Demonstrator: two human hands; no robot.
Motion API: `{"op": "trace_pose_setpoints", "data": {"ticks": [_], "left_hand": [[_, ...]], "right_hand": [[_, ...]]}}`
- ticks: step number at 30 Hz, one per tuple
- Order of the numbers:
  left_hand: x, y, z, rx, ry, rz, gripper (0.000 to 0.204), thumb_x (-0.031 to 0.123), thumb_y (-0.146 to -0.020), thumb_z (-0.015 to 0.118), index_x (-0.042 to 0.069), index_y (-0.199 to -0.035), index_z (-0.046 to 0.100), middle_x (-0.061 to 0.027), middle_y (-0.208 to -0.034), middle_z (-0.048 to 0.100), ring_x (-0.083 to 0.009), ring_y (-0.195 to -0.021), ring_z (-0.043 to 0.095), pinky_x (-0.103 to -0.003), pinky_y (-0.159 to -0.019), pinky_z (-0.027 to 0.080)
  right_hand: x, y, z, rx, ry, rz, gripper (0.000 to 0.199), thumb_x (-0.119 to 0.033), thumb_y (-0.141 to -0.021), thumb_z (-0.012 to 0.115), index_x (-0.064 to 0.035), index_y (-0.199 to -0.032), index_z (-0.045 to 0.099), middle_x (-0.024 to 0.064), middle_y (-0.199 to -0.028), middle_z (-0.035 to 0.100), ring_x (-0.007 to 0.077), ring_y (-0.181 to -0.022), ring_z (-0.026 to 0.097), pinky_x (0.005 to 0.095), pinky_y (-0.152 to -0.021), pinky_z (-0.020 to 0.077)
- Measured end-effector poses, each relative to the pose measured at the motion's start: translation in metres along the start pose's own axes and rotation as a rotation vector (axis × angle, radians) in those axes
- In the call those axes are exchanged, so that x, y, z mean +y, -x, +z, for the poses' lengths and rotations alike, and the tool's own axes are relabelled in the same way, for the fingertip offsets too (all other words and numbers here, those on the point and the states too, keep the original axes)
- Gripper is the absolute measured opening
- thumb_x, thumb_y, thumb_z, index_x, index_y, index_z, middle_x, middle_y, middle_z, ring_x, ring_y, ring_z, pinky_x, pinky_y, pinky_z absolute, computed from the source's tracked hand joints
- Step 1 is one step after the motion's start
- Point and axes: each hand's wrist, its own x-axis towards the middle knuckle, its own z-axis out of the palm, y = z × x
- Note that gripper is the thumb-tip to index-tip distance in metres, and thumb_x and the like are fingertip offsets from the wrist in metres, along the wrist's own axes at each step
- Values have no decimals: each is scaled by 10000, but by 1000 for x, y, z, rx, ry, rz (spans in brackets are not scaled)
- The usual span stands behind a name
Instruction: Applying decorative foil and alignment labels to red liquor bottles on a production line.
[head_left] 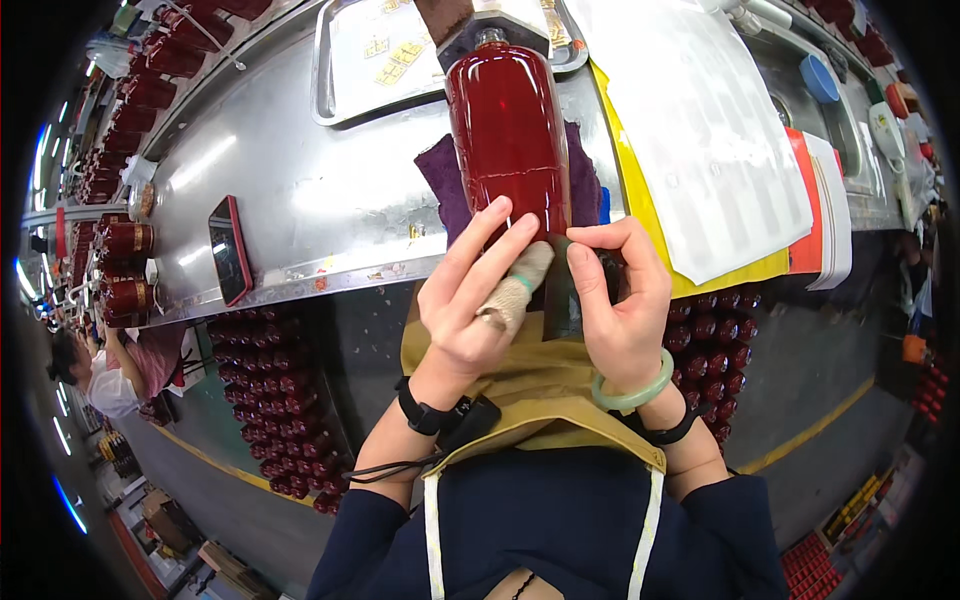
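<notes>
A dark red glass bottle [508,130] lies on its side on a purple cloth [437,178], its neck pointing away from me and its base toward me. My left hand [477,295] rests on the base end, two bare fingers stretched out on the glass. Beside them a digit wrapped in pale cloth with a green band comes close to a dark, thin strip [562,300]. Between thumb and index finger, my right hand [622,300] pinches the upper part of this strip, just below the bottle's right edge.
Behind the bottle are a block-like support [470,30] and a metal tray [345,105] holding gold pieces. White sheets [700,150] over a yellow one lie right. A phone [230,250] sits left on the metal table [330,190]. Red bottles [275,400] stand below; a person [115,375] is at far left.
</notes>
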Motion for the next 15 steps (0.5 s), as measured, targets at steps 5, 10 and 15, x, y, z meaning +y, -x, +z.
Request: {"op": "trace_pose_setpoints", "data": {"ticks": [5,10,15], "left_hand": [[3,24,-2,112,38,-307,348,-158,-828,786,-103,-1168,743,-235,-1284,723,-376,-1215,703,-424,-1032,595],[5,0,-5,-102,-52,-19,284,-132,-834,793,-140,-1110,726,-218,-1225,748,-393,-1219,701,-441,-1006,607],[2,26,2,138,69,-334,379,-155,-834,784,-138,-1205,709,-228,-1281,725,-379,-1192,714,-429,-1045,593]], "right_hand": [[5,0,-5,43,-38,125,66,-23,-963,696,10,-1020,694,108,-918,670,217,-808,646,319,-738,499],[-1,1,0,-10,-29,46,68,-30,-963,702,6,-1020,695,108,-901,670,215,-799,648,315,-738,504],[6,1,-3,53,-54,110,60,-26,-964,698,15,-1008,695,109,-899,672,214,-814,651,315,-751,503]]}}
